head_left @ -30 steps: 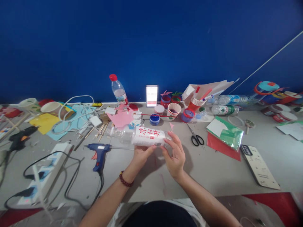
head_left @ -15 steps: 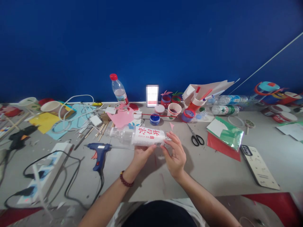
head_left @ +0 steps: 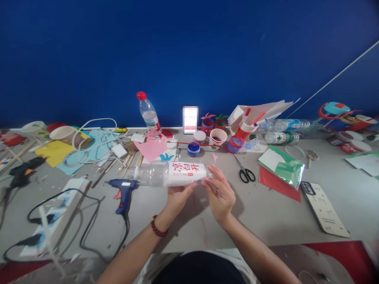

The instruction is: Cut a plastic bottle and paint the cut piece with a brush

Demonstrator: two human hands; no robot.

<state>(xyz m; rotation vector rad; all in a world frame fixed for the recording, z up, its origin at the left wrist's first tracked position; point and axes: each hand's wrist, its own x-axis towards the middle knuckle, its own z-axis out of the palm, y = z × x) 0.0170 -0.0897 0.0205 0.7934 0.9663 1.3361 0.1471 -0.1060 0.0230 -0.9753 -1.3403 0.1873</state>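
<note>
See-thru btl (head_left: 183, 174) is held sideways over table (head_left: 194, 225) by L hand (head_left: 177, 198), cupped under, & R hand (head_left: 221, 196), pinching its R end. Markers (head_left: 258, 118) are held in red cup (head_left: 244, 131), blue stuff (head_left: 194, 147) in sm. tub (head_left: 194, 154).

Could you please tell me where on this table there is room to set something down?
Mostly bare: between the right hand and the cream phone, nearer than the scissors; and between the forearms, below the held bottle. It is crowded along the blue wall and around the power strip.
</note>
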